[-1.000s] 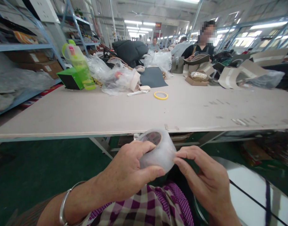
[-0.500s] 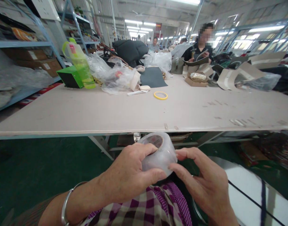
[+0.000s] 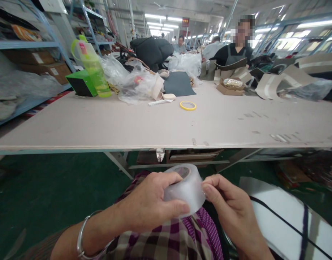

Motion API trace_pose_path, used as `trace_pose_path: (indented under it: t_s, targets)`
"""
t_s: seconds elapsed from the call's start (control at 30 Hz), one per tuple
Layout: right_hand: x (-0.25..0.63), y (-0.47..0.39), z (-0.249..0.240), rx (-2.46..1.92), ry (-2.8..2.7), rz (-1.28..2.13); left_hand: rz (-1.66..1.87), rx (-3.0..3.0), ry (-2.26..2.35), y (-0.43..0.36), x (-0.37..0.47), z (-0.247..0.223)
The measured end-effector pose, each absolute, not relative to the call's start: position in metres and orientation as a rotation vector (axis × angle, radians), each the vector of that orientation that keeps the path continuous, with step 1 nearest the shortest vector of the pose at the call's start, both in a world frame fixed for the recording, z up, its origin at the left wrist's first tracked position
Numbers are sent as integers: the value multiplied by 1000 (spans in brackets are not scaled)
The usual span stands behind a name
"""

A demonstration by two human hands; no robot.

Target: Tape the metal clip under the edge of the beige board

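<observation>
Tape roll: a fat round roll of clear, shiny tape (image 3: 185,188), held low and near, in front of the table edge.
Left hand: the left hand (image 3: 148,202) wraps around the roll, fingers on top, thumb below.
Right hand: the right hand (image 3: 231,213) pinches the roll's right side with its fingertips.
Lap: soft checked cloth (image 3: 166,242), purple and cream.
Table: a wide, flat, pale board (image 3: 128,126).
Far on table: a thin yellow ring (image 3: 188,105), crinkly plastic bags (image 3: 133,85), a green bottle (image 3: 94,70).
</observation>
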State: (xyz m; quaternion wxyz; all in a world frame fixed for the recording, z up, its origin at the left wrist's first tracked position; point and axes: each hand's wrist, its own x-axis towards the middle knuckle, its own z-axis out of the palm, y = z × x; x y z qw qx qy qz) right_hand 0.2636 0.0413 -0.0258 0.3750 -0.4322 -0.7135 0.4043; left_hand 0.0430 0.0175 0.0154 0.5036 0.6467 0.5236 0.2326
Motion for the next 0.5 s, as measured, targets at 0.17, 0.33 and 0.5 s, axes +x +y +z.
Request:
trace_pose_path:
  t_s: [0.17,0.33,0.5]
  targets:
    - [273,50,-41,-1066,-1377,1390,556,1386,1099,14,25,-1]
    - [281,58,-49,-1030,-1208,1555,491,1414,983,17,-1,-22]
    - [254,43,-46,-1051,-1477,1812,375,1274,909,26,12,-54]
